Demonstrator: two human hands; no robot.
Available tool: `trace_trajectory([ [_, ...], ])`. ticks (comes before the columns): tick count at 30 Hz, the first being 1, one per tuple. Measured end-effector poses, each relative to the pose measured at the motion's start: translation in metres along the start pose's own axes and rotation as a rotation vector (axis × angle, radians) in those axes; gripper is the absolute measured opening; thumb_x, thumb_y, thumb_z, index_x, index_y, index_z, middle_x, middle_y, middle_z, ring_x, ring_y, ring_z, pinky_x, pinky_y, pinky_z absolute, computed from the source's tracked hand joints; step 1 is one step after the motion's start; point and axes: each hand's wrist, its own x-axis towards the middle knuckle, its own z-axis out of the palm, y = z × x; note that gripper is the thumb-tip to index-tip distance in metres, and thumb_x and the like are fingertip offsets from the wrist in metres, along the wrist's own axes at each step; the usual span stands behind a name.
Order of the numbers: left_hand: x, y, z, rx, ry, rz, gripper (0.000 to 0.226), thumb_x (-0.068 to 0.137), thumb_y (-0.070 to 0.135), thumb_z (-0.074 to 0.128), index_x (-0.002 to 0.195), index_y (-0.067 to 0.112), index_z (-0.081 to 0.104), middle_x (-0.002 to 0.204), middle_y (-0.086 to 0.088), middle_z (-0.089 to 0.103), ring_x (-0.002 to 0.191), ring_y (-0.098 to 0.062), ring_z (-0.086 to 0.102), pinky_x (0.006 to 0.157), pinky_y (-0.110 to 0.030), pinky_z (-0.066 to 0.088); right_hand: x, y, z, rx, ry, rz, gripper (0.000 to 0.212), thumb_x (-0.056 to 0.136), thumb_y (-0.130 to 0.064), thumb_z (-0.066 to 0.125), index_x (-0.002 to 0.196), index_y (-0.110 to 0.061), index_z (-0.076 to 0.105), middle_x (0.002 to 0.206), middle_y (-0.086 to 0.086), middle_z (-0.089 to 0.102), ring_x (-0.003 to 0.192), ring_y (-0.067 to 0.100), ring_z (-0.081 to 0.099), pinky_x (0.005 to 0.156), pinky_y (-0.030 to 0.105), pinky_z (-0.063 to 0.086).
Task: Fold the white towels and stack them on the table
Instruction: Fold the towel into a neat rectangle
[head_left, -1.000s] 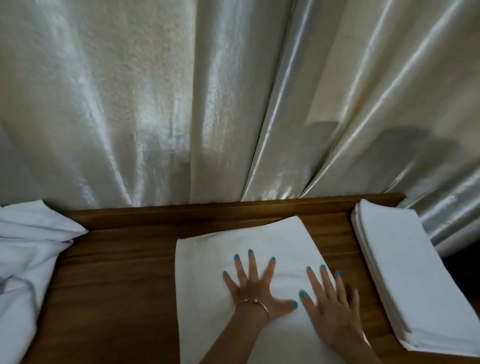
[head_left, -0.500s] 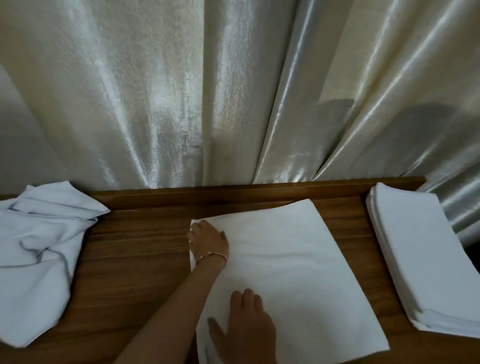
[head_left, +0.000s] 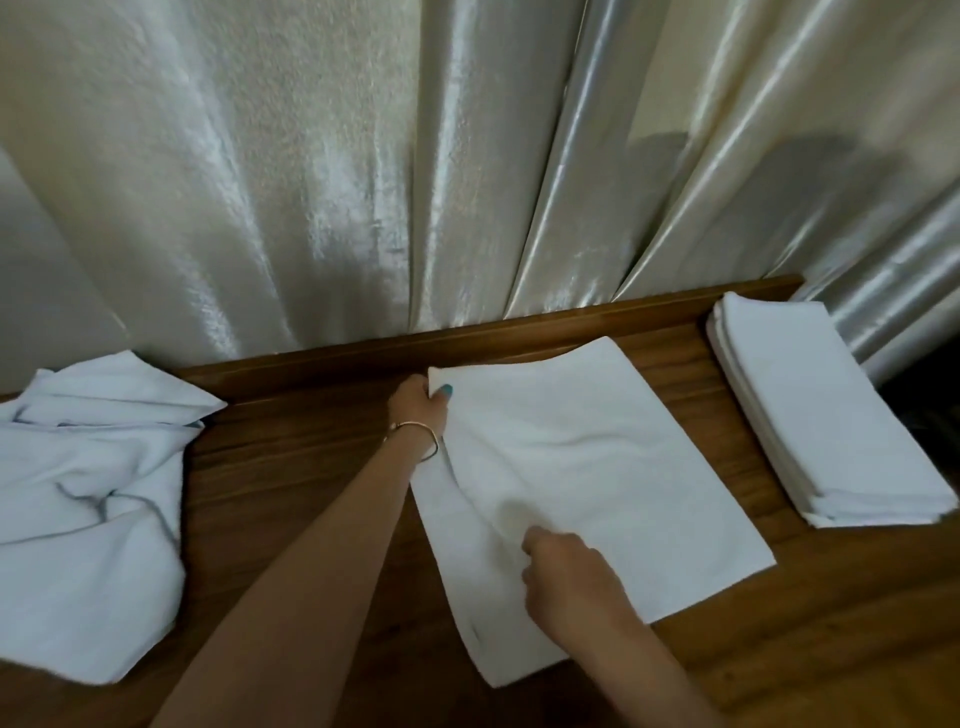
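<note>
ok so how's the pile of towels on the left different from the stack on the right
The left pile is crumpled and unfolded, spread loosely with creases; the right stack is neatly folded into a flat rectangle with aligned edges. The left pile slumps unevenly, while the right stack shows tidy layers along its side. Both are white towelling resting on the wooden table, and neither hand touches them.

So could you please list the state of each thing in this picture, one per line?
left hand: pinches the far left corner of the middle towel.
right hand: fingers curled on the towel's left edge, nearer the person.
middle towel: on the table, left edge lifted and creased.
folded stack: neat, at the right.
loose towels: crumpled heap, at the left.
table: wooden, bears all towels.
</note>
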Motion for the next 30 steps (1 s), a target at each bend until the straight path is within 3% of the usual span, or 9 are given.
trace_trajectory([
  [4,0.005,0.016,-0.015,0.034,0.051,0.103,0.024,0.094,0.023,0.055,0.101,0.0,0.057,0.108,-0.019,0.061,0.101,-0.034,0.059,0.082,-0.038,0.049,-0.014,-0.018,-0.016,0.065,0.058,-0.107,0.025,0.093,-0.008,0.05,0.114,-0.014,0.062,0.108,0.005,0.063,0.094,0.023,0.062,0.071,0.028,0.049],
  [7,0.009,0.007,-0.027,0.063,0.058,0.112,0.016,0.094,0.019,0.055,0.105,0.007,0.057,0.109,-0.015,0.062,0.088,-0.026,0.058,0.072,-0.033,0.048,-0.016,-0.035,-0.009,0.128,0.056,-0.138,0.025,0.094,-0.008,0.05,0.113,-0.012,0.065,0.109,0.006,0.065,0.093,0.023,0.063,0.077,0.03,0.052],
  [11,0.011,-0.016,-0.035,0.116,-0.016,0.088,0.026,0.095,0.014,0.053,0.121,0.013,0.054,0.12,-0.013,0.059,0.107,-0.031,0.06,0.087,-0.045,0.055,-0.007,-0.044,0.004,0.147,0.014,-0.102,0.026,0.093,-0.007,0.053,0.116,-0.01,0.064,0.116,0.008,0.062,0.102,0.025,0.063,0.085,0.031,0.052],
  [14,0.013,-0.029,-0.038,0.147,-0.028,0.097,0.029,0.095,0.008,0.049,0.123,0.013,0.053,0.122,-0.013,0.059,0.111,-0.031,0.059,0.091,-0.041,0.054,-0.001,-0.045,0.015,0.143,-0.018,-0.094,0.027,0.092,-0.008,0.055,0.118,-0.011,0.063,0.119,0.009,0.061,0.104,0.026,0.062,0.088,0.032,0.052],
  [19,0.014,-0.035,-0.043,0.13,-0.122,0.092,0.029,0.094,0.008,0.051,0.123,0.013,0.053,0.116,-0.012,0.061,0.104,-0.029,0.062,0.069,-0.03,0.055,0.0,-0.042,0.026,0.127,-0.011,-0.088,0.043,0.093,-0.022,0.06,0.135,-0.031,0.054,0.132,-0.002,0.059,0.113,0.019,0.06,0.091,0.026,0.045],
  [22,0.015,-0.037,-0.043,0.069,-0.152,0.046,0.032,0.092,0.005,0.054,0.123,0.012,0.053,0.115,-0.013,0.062,0.105,-0.031,0.063,0.082,-0.041,0.058,-0.002,-0.042,0.034,0.119,-0.012,-0.101,0.047,0.094,-0.024,0.058,0.138,-0.037,0.049,0.133,-0.006,0.06,0.116,0.017,0.059,0.096,0.027,0.045],
  [30,0.013,-0.05,-0.049,0.065,-0.084,0.099,0.032,0.092,0.004,0.052,0.123,0.012,0.053,0.103,-0.009,0.064,0.098,-0.028,0.064,0.084,-0.041,0.057,-0.008,-0.045,0.046,0.151,-0.027,-0.14,0.051,0.097,-0.019,0.051,0.143,-0.038,0.041,0.134,-0.003,0.057,0.118,0.017,0.057,0.097,0.026,0.044],
])
